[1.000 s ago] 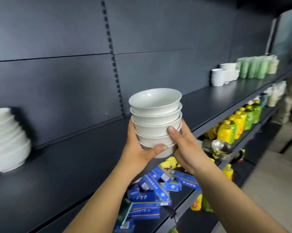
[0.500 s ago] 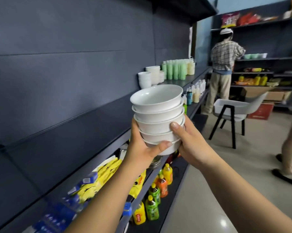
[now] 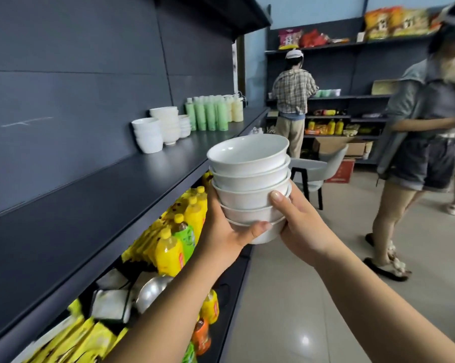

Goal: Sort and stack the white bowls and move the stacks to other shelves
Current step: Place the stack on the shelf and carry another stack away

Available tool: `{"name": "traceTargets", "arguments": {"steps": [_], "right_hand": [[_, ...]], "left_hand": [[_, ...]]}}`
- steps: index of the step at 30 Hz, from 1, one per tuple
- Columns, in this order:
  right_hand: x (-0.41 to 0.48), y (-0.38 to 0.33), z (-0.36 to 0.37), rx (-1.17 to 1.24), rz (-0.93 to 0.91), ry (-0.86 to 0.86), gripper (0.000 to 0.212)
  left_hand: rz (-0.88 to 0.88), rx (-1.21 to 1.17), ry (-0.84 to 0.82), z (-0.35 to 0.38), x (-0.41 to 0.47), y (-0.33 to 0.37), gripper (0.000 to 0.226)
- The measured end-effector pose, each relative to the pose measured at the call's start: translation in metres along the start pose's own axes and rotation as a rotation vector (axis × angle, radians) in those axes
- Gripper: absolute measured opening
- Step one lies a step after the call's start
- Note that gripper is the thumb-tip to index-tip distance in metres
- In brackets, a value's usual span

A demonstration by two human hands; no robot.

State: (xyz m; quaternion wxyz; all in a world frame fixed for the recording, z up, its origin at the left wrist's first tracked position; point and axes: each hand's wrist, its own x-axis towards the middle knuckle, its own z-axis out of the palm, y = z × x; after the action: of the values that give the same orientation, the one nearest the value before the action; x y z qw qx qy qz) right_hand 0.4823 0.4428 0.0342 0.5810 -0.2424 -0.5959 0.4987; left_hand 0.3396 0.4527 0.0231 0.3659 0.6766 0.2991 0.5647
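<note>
Both my hands carry a stack of several white bowls (image 3: 250, 179) in front of me, beside the dark shelf (image 3: 95, 205). My left hand (image 3: 226, 229) grips the stack's left side, its thumb lying across the lowest bowl. On the right side my right hand (image 3: 299, 221) holds the stack with its thumb pressed against the middle bowls. Further along the same shelf stand other stacks of white bowls (image 3: 158, 132).
Green and cream bottles (image 3: 213, 112) stand past the shelf's bowl stacks. Drink bottles (image 3: 179, 239), yellow packets and a metal bowl (image 3: 153, 289) fill the shelf below. A chair (image 3: 315, 171) stands ahead. One person (image 3: 420, 153) walks at right, another (image 3: 293, 100) faces the back shelves.
The view has swung right along the shelf and moved forward. The far bowl stacks are nearer, and a walking person has come into view at right. My grip on the stack is unchanged.
</note>
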Motion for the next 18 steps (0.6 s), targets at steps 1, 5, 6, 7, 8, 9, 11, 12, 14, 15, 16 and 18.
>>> {"name": "traceTargets", "arguments": {"steps": [1,5,6,7,8,9,11,12,14,15,16,18], "right_hand": [[0.017,0.005,-0.013,-0.004,-0.002,0.004,0.087],[0.093,0.016,-0.054,-0.032,-0.007,-0.016,0.084],[0.114,0.019,-0.064,-0.035,-0.013,-0.02,0.084],[0.135,0.023,-0.072,-0.031,-0.021,-0.033,0.083],[0.151,0.026,-0.079,-0.021,-0.026,-0.045,0.082],[0.171,0.03,-0.086,-0.003,-0.03,-0.055,0.081],[0.204,0.039,-0.098,0.033,-0.032,-0.07,0.078],[0.218,0.044,-0.103,0.043,-0.029,-0.087,0.075],[0.242,0.056,-0.113,0.069,-0.008,-0.102,0.074],[0.253,0.064,-0.119,0.087,0.01,-0.096,0.077],[0.266,0.073,-0.123,0.105,0.027,-0.094,0.081],[0.29,0.091,-0.127,0.147,0.052,-0.116,0.086]], "left_hand": [[0.015,0.002,0.003,0.003,0.019,-0.012,0.096],[0.012,-0.047,0.02,0.011,0.099,-0.051,0.093],[0.012,-0.053,0.024,0.011,0.12,-0.059,0.088],[0.016,-0.049,0.035,0.009,0.14,-0.067,0.086],[0.021,-0.039,0.044,0.008,0.157,-0.072,0.086],[0.029,-0.029,0.052,0.006,0.175,-0.079,0.086],[0.044,-0.032,0.045,0.001,0.207,-0.093,0.083],[0.043,-0.049,0.035,-0.001,0.22,-0.1,0.082],[0.03,-0.054,0.04,-0.003,0.241,-0.112,0.084],[0.021,-0.043,0.052,-0.005,0.249,-0.119,0.085],[0.016,-0.039,0.061,-0.008,0.258,-0.126,0.086],[-0.001,-0.033,0.081,-0.017,0.272,-0.138,0.086]]}}
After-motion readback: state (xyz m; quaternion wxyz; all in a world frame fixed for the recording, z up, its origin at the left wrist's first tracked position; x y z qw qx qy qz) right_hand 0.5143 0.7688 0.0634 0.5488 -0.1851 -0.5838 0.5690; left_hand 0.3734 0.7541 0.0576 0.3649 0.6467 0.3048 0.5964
